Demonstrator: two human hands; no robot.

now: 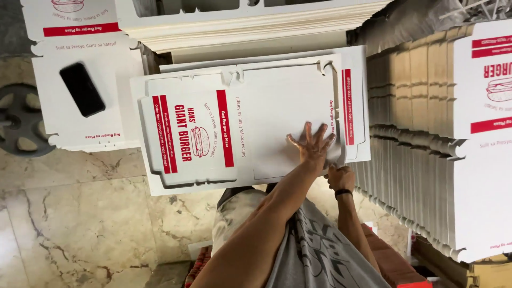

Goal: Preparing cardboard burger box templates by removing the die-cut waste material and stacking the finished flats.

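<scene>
A flat white die-cut cardboard box blank with red stripes and a burger drawing lies on top of other blanks, over a marble floor. My left hand presses down flat on its right part, fingers spread. My right hand, with a black band on the wrist, is closed on the blank's near right edge, just below the left hand. The printed panel lies to the left of both hands.
A black phone rests on another white blank at the left. A tall stack of blanks stands at the top, and upright bundles of blanks fill the right side. Marble floor and a floor drain are at the left.
</scene>
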